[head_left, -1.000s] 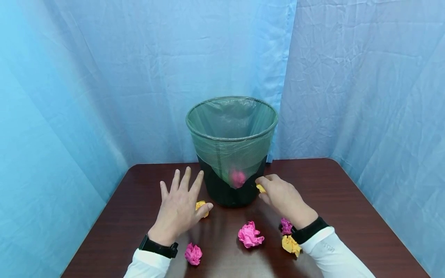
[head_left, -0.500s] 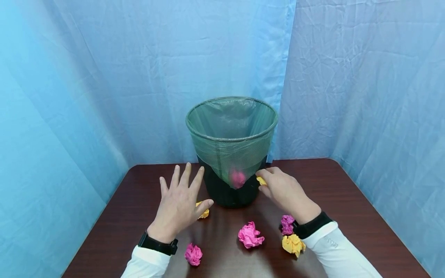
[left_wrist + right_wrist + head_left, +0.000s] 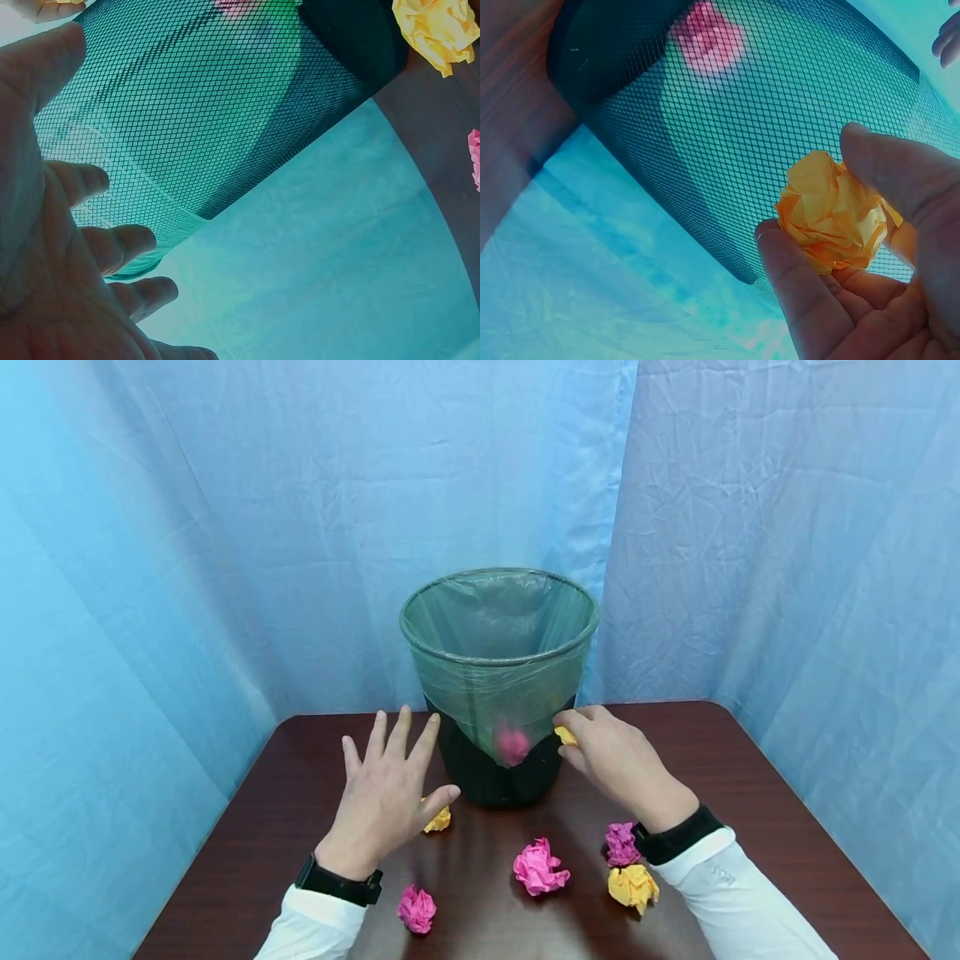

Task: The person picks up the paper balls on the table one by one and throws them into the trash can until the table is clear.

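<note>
A crumpled yellow paper ball (image 3: 829, 214) is held between the thumb and fingers of my right hand (image 3: 618, 760), close to the right side of the wastebasket. My left hand (image 3: 386, 802) is spread flat with fingers apart at the basket's left side and holds nothing. The mesh wastebasket (image 3: 468, 693) stands upright at the table's far side, lined with a green bag. Through its mesh shows a pink paper ball (image 3: 513, 747). Partly behind my left thumb lies another yellow paper ball (image 3: 438, 819).
On the brown table (image 3: 480, 893) lie a pink paper ball (image 3: 540, 868) in the middle, a magenta one (image 3: 417, 909) at front left, and on the right a purple one (image 3: 622, 843) against a yellow one (image 3: 632, 887). Blue curtains (image 3: 315, 527) hang behind.
My right hand has risen slightly along the basket's side with the yellow paper ball. The left hand has shifted a little up and left, still spread.
</note>
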`<act>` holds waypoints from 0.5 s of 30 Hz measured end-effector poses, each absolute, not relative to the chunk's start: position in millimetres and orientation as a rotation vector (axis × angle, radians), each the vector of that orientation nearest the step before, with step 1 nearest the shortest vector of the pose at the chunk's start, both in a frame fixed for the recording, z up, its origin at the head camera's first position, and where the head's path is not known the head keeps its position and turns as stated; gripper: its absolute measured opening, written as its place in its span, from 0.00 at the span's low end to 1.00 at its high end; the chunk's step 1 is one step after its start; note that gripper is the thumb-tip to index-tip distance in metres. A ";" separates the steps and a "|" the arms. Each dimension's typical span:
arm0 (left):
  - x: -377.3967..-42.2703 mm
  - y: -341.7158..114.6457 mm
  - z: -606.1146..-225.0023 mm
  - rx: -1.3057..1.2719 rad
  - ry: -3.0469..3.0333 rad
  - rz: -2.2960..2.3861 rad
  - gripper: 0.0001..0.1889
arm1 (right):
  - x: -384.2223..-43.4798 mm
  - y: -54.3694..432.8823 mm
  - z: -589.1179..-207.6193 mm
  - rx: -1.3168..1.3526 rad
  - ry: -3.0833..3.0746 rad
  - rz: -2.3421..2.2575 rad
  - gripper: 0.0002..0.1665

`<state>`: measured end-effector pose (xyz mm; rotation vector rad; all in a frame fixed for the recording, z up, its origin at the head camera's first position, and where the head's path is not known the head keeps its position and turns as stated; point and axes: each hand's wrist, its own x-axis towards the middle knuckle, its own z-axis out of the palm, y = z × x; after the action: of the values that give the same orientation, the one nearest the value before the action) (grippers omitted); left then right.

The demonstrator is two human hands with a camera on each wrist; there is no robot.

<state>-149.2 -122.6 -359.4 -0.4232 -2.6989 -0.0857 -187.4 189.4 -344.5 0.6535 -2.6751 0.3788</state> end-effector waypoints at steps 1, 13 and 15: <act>-149.2 -122.5 -358.9 -0.424 -2.699 -0.082 0.51 | -187.1 189.7 -342.9 0.653 -2.675 0.381 0.23; -149.1 -121.7 -353.7 -0.431 -2.698 -0.077 0.51 | -183.7 196.9 -324.3 0.641 -2.670 0.399 0.24; -149.1 -121.7 -353.0 -0.433 -2.696 -0.075 0.50 | -183.1 197.9 -321.1 0.638 -2.664 0.405 0.23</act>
<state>-149.1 -121.7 -353.0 -0.4327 -2.6962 -0.0752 -183.1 197.9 -321.1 0.6382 -2.6641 0.4051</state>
